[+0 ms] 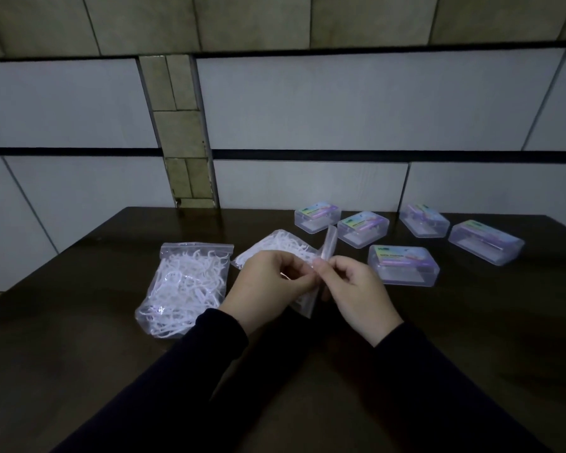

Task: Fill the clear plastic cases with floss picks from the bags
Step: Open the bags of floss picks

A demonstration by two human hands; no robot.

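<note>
Two clear zip bags of white floss picks are on the dark table. One bag [185, 286] lies flat at the left, sealed. The second bag [280, 246] is raised at its near end, where my left hand [268, 289] and my right hand [357, 292] both pinch its zip strip between thumb and fingers. Several closed clear plastic cases with coloured labels stand to the right; the nearest case [402, 264] sits just right of my right hand. Others stand farther back: one case [317, 217], another case [363, 228], and a third case [486, 241] at the far right.
The dark wooden table [79, 322] ends at a tiled wall [308, 181] behind the cases. My dark sleeves cover the near middle of the table. Bare tabletop lies at the near left and near right.
</note>
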